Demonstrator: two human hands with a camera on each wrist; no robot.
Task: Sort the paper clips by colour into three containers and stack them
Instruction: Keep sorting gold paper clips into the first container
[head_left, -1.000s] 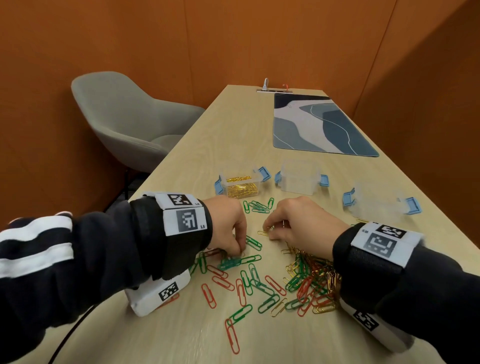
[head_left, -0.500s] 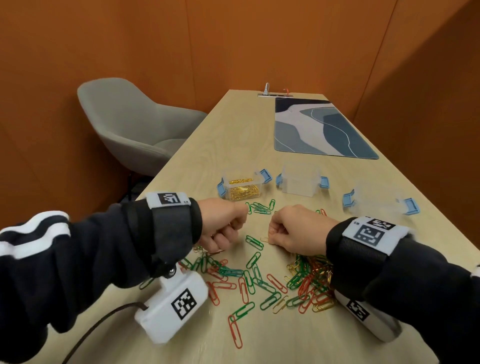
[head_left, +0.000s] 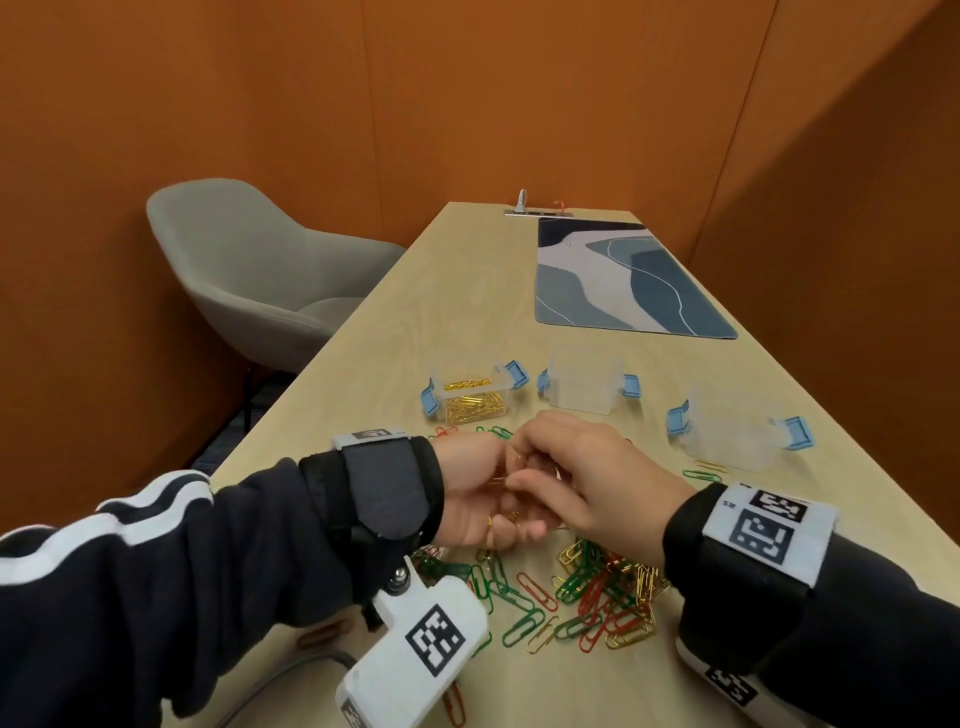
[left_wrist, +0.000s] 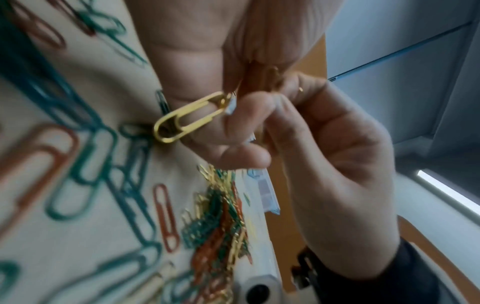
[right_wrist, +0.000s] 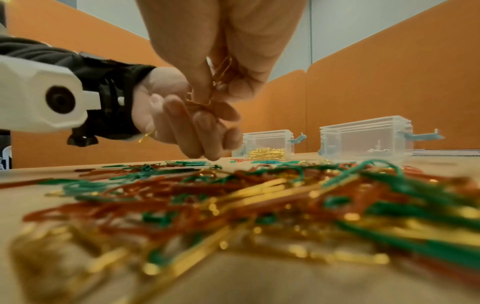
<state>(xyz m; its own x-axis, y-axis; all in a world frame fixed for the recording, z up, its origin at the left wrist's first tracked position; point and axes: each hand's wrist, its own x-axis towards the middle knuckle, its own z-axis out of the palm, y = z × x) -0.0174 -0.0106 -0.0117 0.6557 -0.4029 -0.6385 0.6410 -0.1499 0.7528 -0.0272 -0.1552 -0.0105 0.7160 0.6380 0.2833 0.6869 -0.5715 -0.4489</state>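
Note:
Red, green and gold paper clips (head_left: 597, 587) lie in a loose pile on the wooden table (head_left: 415, 322). My left hand (head_left: 483, 499) is raised just above the pile, fingers curled around several gold clips (left_wrist: 189, 117). My right hand (head_left: 582, 483) meets it from the right and pinches gold clips (right_wrist: 221, 70) over the left palm. Behind the hands stand three clear containers with blue latches. The left container (head_left: 470, 397) holds gold clips. The middle container (head_left: 587, 382) and the right container (head_left: 737, 426) hold no clips.
A blue-grey desk mat (head_left: 623, 280) lies farther back on the right. At the table's far end sits a socket strip (head_left: 537, 211). A grey chair (head_left: 249, 270) stands off the left edge. Orange walls close in on all sides. A few stray clips (head_left: 701, 470) lie near the right container.
Both hands have lifted off the table and come together. The left hand has rolled over, and the right hand's fingertips now reach into it with gold clips.

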